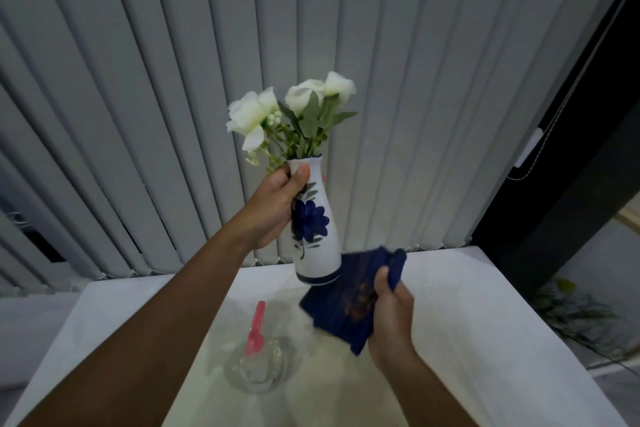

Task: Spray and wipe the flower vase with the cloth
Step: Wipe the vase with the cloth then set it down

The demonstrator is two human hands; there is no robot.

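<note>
My left hand [277,204] grips the vase [313,218] aloft; my right hand [391,315] clutches the cloth [346,298] just beside its base. The spray bottle [258,350] stands below my hands, well inside the table [467,322] edges.

In your left hand [273,208], the vase [313,222] is white with a dark blue flower and grey-green leaves below your thumb and a blue band at its base; white blooms [291,104] rise above. Your right hand [389,315] grips a navy cloth [346,298] flecked orange. Below stands a clear, pink-topped spray bottle [258,354].
</note>
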